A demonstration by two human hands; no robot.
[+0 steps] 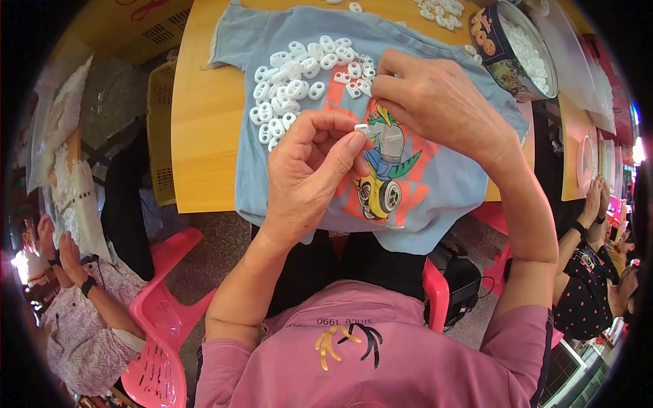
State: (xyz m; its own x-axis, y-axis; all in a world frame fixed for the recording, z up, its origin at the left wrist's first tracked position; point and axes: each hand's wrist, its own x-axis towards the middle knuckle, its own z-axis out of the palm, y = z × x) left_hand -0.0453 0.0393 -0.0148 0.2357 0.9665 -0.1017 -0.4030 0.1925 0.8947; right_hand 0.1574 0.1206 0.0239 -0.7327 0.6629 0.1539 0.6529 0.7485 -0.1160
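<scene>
Pinching white ring [361, 128] in left hand [309, 170] | right hand [435, 102] curled, grip unclear | shirt [435, 183] overhangs table edge [204, 197]

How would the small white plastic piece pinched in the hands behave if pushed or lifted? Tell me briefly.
The white piece looks tiny beside the left hand and right hand, so it is probably very light. It seems moulded and stiff. The pile of similar pieces lies flat on the blue shirt, so rolling seems unlikely.
</scene>
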